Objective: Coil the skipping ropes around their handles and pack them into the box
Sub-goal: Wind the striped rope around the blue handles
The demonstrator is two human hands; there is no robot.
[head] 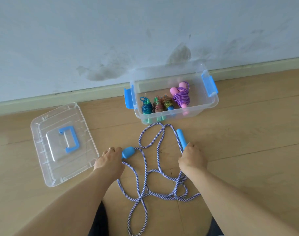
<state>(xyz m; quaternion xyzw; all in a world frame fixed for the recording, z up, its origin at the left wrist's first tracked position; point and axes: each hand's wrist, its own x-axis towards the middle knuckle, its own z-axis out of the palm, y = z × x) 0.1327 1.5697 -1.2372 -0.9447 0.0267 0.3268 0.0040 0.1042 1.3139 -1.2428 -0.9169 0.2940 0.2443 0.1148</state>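
Note:
A blue-and-white striped skipping rope [152,174] lies in loose loops on the wooden floor in front of me. My left hand [109,160] grips one of its blue handles [127,152], whose end sticks out to the right. My right hand [192,157] grips the other blue handle [181,138], which points away toward the box. The clear plastic box [208,106] with blue latches stands open by the wall. Inside it lie several coiled ropes: a purple one with pink handles [181,97], and smaller blue, red and gold ones [156,106].
The box's clear lid [43,150] with a blue carry handle lies upside down on the floor to the left. A stained pale wall and skirting board [77,97] run behind the box. My knees show at the bottom edge.

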